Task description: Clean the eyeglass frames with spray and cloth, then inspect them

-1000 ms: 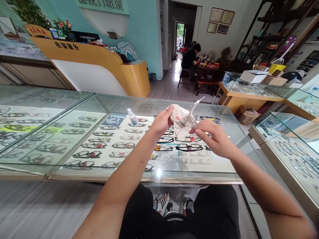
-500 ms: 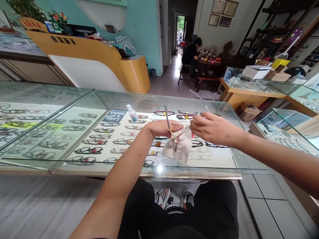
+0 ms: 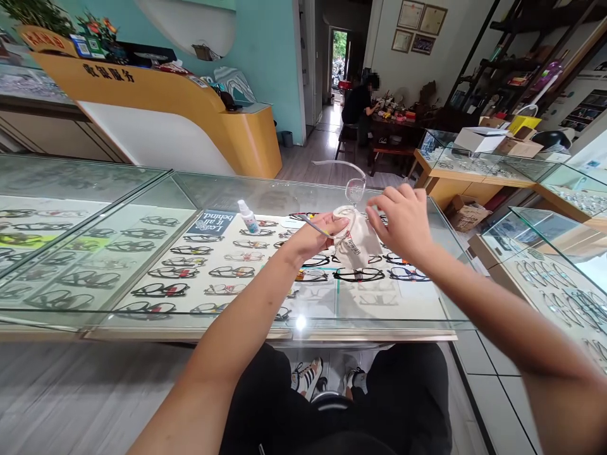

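Observation:
My left hand (image 3: 318, 237) is closed on a pair of eyeglasses (image 3: 355, 191) together with a cream cloth pouch (image 3: 358, 239) that carries printed lettering. One lens and a pale temple arm rise above the pouch; the other arm sticks out left past my thumb. The cloth covers the rest of the frame. Just to the right, my right hand (image 3: 403, 216) is raised with its fingers bent and apart, holding nothing. Both hands are above a glass display case (image 3: 303, 323) with rows of spectacles inside.
A small white spray bottle (image 3: 248, 217) stands on the glass at left, near a dark blue printed card (image 3: 219, 223). Beyond is a wooden reception counter (image 3: 256, 142). A person (image 3: 358, 104) sits at a table farther back. More display cases (image 3: 545, 272) stand to the right.
My right hand has let go of the pouch and eyeglasses and opened. The eyeglasses have turned in my left hand, bringing one lens and its arm up; the pouch has risen.

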Action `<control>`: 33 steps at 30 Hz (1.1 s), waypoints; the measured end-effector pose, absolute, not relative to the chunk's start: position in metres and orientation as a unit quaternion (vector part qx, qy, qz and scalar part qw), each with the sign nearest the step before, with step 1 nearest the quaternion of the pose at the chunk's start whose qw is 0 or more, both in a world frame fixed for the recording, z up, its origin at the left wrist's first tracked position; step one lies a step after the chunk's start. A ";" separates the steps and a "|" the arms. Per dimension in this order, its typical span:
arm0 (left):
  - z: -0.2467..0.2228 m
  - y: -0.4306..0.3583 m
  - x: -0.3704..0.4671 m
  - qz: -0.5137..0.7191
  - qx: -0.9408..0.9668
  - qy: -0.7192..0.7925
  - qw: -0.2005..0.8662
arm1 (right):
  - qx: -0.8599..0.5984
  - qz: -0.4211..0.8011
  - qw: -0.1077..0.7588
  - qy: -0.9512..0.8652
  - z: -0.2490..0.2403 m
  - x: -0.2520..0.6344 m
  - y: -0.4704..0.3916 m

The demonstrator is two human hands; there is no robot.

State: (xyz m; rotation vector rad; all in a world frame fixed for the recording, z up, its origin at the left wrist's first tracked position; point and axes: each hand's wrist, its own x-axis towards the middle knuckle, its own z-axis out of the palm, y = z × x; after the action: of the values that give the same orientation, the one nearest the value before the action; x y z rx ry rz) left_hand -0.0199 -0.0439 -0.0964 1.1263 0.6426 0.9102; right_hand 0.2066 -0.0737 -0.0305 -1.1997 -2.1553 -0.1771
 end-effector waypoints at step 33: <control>-0.122 -0.050 0.003 0.456 0.606 0.317 0.569 | -0.340 0.638 0.543 -0.427 -0.100 0.168 -0.053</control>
State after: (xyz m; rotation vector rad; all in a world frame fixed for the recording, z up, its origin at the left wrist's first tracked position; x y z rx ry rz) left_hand 0.0033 -0.0501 -0.1219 1.4233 0.7448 1.0703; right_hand 0.1683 -0.0526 -0.0997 -0.8080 -1.0125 1.5146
